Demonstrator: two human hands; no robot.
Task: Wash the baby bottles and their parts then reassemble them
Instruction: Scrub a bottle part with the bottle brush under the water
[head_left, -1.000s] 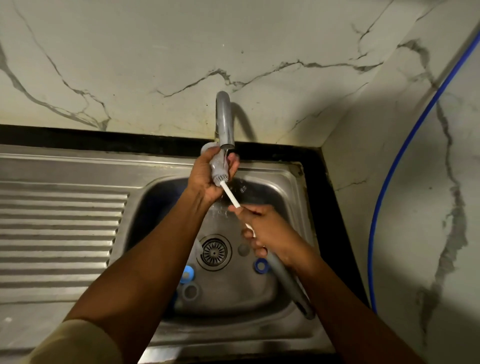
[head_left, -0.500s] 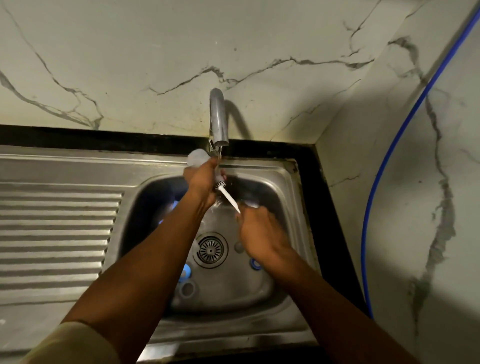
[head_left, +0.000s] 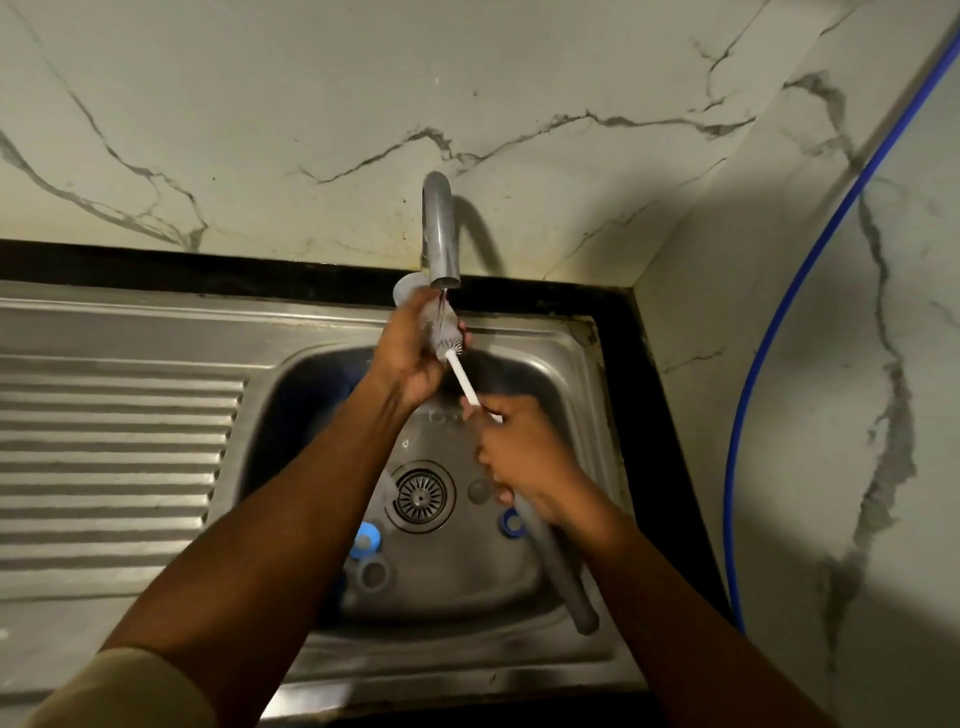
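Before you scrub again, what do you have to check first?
1. The left hand grips the bottle: ok.
2. The bottle sits right under the faucet spout: ok.
3. The brush has its bristles at the bottle's mouth: ok.
4. The right hand holds the brush by its handle: ok.
5. Water is running: cannot tell.
6. All parts are back together: not ok; a blue ring and other parts lie loose in the sink.
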